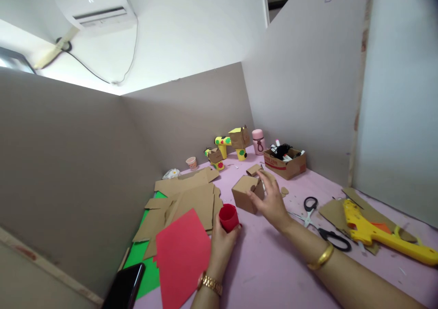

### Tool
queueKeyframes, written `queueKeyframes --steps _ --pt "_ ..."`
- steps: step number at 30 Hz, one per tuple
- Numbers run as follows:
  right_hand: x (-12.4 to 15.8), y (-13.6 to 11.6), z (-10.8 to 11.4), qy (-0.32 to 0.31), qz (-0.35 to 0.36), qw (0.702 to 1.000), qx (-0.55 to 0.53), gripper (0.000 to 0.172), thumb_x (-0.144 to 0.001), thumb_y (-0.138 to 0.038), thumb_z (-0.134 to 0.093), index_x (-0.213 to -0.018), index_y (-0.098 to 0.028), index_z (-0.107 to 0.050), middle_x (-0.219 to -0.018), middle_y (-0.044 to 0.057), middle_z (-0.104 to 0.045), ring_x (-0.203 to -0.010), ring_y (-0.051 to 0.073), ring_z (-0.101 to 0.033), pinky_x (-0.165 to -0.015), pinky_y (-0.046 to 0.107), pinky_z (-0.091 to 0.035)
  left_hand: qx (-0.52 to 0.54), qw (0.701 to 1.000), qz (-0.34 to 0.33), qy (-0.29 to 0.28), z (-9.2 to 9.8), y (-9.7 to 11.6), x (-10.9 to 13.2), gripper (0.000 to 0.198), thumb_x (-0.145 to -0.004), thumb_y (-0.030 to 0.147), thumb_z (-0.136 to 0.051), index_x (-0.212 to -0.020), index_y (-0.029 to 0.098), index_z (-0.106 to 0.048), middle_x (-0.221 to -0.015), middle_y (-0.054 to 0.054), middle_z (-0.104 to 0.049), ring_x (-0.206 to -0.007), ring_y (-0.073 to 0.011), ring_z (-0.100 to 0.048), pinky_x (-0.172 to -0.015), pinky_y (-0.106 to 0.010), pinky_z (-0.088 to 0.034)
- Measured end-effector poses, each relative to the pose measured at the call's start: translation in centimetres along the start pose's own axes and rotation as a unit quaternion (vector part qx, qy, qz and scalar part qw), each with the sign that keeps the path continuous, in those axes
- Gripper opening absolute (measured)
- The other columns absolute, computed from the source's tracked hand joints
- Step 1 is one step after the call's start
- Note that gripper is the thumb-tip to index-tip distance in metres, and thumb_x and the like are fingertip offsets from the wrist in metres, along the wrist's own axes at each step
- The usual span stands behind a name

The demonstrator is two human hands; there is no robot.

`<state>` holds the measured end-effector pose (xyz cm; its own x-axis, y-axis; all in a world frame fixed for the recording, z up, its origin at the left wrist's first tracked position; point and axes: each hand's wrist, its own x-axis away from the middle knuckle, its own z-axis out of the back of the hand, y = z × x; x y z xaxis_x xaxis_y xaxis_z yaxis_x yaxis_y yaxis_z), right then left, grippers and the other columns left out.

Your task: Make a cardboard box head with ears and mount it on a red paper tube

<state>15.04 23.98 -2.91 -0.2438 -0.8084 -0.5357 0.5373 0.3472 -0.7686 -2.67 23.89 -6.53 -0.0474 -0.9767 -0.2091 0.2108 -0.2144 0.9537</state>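
Observation:
My left hand [223, 241] is wrapped round a small red cup-like cylinder [228, 217], its open top facing up. To the right, my right hand [270, 202] reaches over a small brown cardboard box [243, 194], fingers spread around its right side; whether they touch it is hard to tell. Beside my left wrist lies a sheet of red paper [183, 259], on top of flattened cardboard pieces [191, 202]. Behind the box is a small folded cardboard piece [253, 169].
Scissors [308, 215] and a yellow glue gun [362, 227] lie at the right. Further back stand a box of markers [285, 165], a pink bottle [258, 142], yellow spotted cardboard figures [239, 140] and a paper cup [192, 163]. A black phone [125, 285] lies front left.

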Motion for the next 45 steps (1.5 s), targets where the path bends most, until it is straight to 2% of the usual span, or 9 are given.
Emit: queueKeyframes --steps 3,7,10,16,21,25,30,35,45 --pt "0.7 -2.3 -0.4 -0.097 0.085 0.991 0.023 0.034 -0.088 -0.031 -0.044 -0.118 -0.021 -0.058 -0.125 0.01 -0.056 -0.121 0.023 -0.046 -0.104 0.038 -0.034 -0.023 0.999 -0.013 0.021 -0.4 0.3 0.4 0.05 -0.062 0.021 -0.069 -0.109 0.017 -0.051 -0.099 -0.008 -0.064 -0.091 -0.0241 -0.059 -0.085 -0.037 -0.043" --pt "1.5 -3.6 -2.3 -0.191 0.125 0.972 0.064 0.038 -0.086 -0.018 -0.043 -0.121 -0.011 -0.056 -0.122 0.017 -0.06 -0.116 0.028 -0.05 -0.098 0.044 -0.039 -0.022 0.999 -0.026 0.018 -0.7 0.5 0.9 0.053 -0.066 0.022 -0.068 -0.115 0.018 -0.048 -0.107 -0.01 -0.063 -0.095 -0.024 -0.061 -0.086 -0.035 -0.045" --pt "1.5 -3.6 -3.3 -0.243 0.146 0.956 0.071 0.034 -0.087 -0.015 -0.04 -0.113 -0.015 -0.062 -0.118 0.014 -0.063 -0.11 0.025 -0.056 -0.095 0.04 -0.042 -0.015 0.999 -0.03 0.023 -0.6 0.2 1.0 0.065 -0.067 0.022 -0.067 -0.125 0.019 -0.04 -0.117 -0.012 -0.059 -0.105 -0.0251 -0.058 -0.089 -0.036 -0.044" --pt "1.1 -3.1 -3.3 -0.27 0.164 0.948 0.042 0.034 -0.086 -0.011 -0.041 -0.11 -0.02 -0.064 -0.112 0.009 -0.067 -0.104 0.022 -0.06 -0.09 0.034 -0.046 0.014 0.999 -0.049 0.002 -0.2 -0.8 0.8 0.071 -0.071 0.023 -0.066 -0.132 0.02 -0.03 -0.131 -0.016 -0.049 -0.115 -0.0252 -0.052 -0.097 -0.038 -0.04" --pt "1.2 -3.0 -3.7 -0.221 0.153 0.963 -0.003 0.035 -0.085 -0.014 -0.042 -0.112 -0.019 -0.063 -0.108 0.009 -0.07 -0.1 0.021 -0.063 -0.089 0.033 -0.049 0.029 0.998 -0.057 -0.007 -0.2 -0.5 0.9 0.06 -0.072 0.02 -0.065 -0.126 0.02 -0.039 -0.126 -0.013 -0.055 -0.112 -0.0234 -0.055 -0.095 -0.035 -0.042" --pt "0.9 -3.1 -2.6 -0.069 0.098 0.993 -0.018 0.042 -0.089 -0.029 -0.039 -0.128 -0.018 -0.048 -0.128 0.012 -0.057 -0.119 0.023 -0.051 -0.1 0.039 -0.04 0.019 0.999 -0.029 0.012 -0.2 -0.3 1.2 0.065 -0.068 0.015 -0.066 -0.127 0.017 -0.038 -0.122 -0.014 -0.057 -0.111 -0.0255 -0.054 -0.095 -0.037 -0.04" --pt "0.5 -0.9 -1.1 0.088 -0.008 0.996 0.002 0.099 -0.071 -0.047 -0.065 -0.145 -0.017 -0.005 -0.15 0.019 -0.016 -0.137 0.034 -0.016 -0.108 0.054 -0.02 0.016 1.0 -0.011 0.016 -0.1 -0.2 1.4 0.065 -0.068 0.017 -0.065 -0.127 0.018 -0.038 -0.121 -0.013 -0.058 -0.112 -0.0243 -0.054 -0.095 -0.034 -0.039" --pt "1.0 2.7 -2.9 0.054 -0.056 0.997 0.009 0.119 -0.059 -0.042 -0.074 -0.145 -0.013 0.002 -0.149 0.022 -0.017 -0.136 0.039 -0.017 -0.106 0.054 -0.023 -0.002 1.0 -0.007 0.017 0.0 0.3 1.6 0.068 -0.067 0.016 -0.062 -0.13 0.016 -0.035 -0.123 -0.013 -0.056 -0.118 -0.0257 -0.049 -0.099 -0.036 -0.035" --pt "0.5 4.1 -3.3 0.05 -0.079 0.995 -0.022 0.105 -0.06 -0.03 -0.07 -0.144 -0.019 -0.008 -0.145 0.017 -0.025 -0.135 0.035 -0.021 -0.106 0.051 -0.026 0.001 1.0 -0.027 0.008 0.0 -0.3 1.0 0.063 -0.074 0.018 -0.054 -0.132 0.018 -0.03 -0.123 -0.014 -0.055 -0.111 -0.0229 -0.054 -0.097 -0.037 -0.038"
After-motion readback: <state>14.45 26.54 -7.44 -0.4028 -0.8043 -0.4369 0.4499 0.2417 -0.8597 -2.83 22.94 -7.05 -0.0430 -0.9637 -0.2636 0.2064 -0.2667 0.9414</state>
